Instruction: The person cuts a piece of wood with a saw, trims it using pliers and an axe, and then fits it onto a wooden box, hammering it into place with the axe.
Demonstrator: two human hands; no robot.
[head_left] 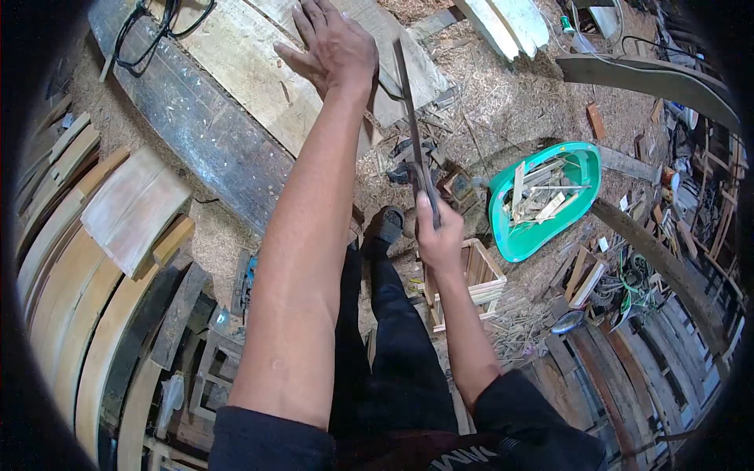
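Observation:
My left hand (338, 51) lies spread on a pale wooden board (251, 74), with its fingers pointing away from me. My right hand (440, 231) is wrapped round the handle of a handsaw (411, 106). The saw's long, dark blade shows nearly edge-on and points forward, its far part overlapping the board's end to the right of my left hand. Under the board runs a dark, paint-spotted bench plank (196, 149).
A green tub (510, 245) of wood offcuts stands at the right on sawdust. Near my feet sits a slatted wooden crate (485, 297). Stacked planks (86, 267) fill the left side. A black cable (165, 35) lies over the bench's far end.

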